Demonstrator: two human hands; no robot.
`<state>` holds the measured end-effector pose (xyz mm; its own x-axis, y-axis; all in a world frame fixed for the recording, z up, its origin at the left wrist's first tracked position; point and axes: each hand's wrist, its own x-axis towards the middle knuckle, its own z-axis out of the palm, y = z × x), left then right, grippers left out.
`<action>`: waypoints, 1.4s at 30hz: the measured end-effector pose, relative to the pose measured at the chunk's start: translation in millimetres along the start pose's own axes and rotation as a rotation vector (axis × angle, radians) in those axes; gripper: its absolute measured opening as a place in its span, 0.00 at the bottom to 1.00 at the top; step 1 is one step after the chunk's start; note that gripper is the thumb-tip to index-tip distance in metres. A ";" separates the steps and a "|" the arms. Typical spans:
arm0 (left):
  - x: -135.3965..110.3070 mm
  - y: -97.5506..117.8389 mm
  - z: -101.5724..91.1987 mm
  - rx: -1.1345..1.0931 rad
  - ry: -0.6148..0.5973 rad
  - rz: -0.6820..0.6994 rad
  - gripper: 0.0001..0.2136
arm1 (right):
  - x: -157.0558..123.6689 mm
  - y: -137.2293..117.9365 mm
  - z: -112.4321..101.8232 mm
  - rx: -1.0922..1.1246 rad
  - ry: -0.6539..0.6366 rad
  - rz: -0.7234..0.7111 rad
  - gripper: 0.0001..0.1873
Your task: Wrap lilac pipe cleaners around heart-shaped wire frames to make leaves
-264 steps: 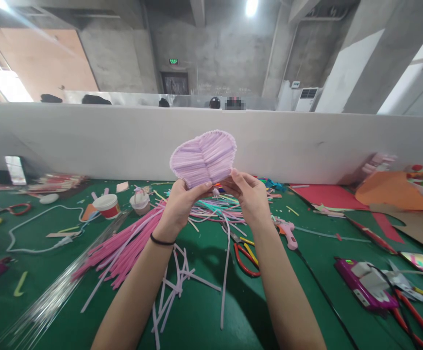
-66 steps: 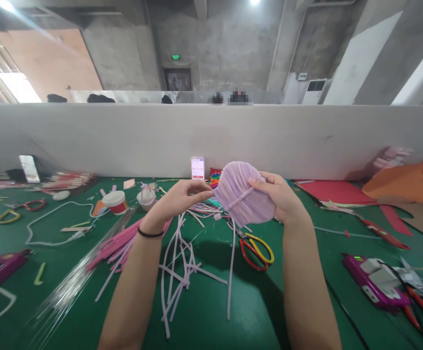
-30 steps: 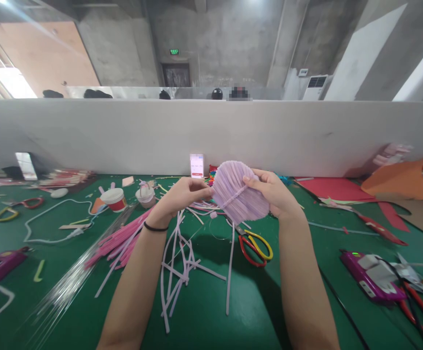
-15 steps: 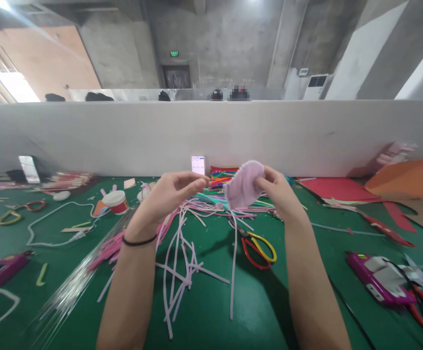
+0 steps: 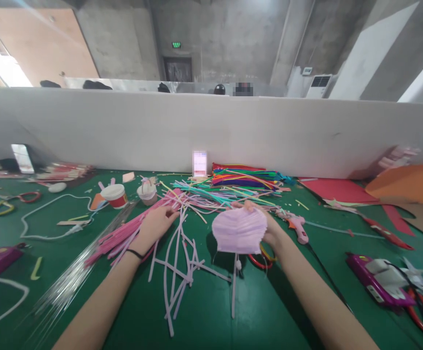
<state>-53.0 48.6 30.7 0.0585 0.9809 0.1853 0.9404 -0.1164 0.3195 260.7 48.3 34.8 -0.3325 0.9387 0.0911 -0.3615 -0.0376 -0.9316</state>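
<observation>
A flat, ridged lilac piece, apparently made of pipe cleaners set side by side, is in my right hand. My thumb and fingers grip its top and right edge, above the green table. My left hand is low over the pink pipe cleaners, its fingers curled together at the upper ends of several loose lilac pipe cleaners. Whether a stem is between the fingertips cannot be made out. One lilac pipe cleaner lies below the piece. Pliers with red and yellow handles are partly hidden behind it.
A pink glue gun lies right of my right hand. Coloured pipe cleaners are heaped at the back by a phone. Paper cups and thin clear rods are at left; a purple power strip is at right.
My right hand has lowered the lilac piece and turned its broad face towards me. My left hand has gone down and left, from the air to the pipe cleaners.
</observation>
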 end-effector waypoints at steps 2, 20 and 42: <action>-6.5 1.2 11.9 0.016 -0.037 -0.018 0.19 | 2.0 23.5 0.2 0.216 -0.026 0.118 0.07; -10.4 -2.4 22.2 -0.132 0.151 -0.143 0.15 | -10.8 35.0 -20.0 -0.575 0.325 -0.239 0.10; -16.7 0.6 24.4 -0.071 -0.228 0.494 0.09 | -33.3 64.0 10.6 -1.581 0.005 -0.339 0.22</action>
<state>-45.2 36.0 5.1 0.5662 0.8147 0.1252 0.7582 -0.5744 0.3087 239.4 11.0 -24.1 -0.4248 0.8311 0.3589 0.7995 0.5304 -0.2818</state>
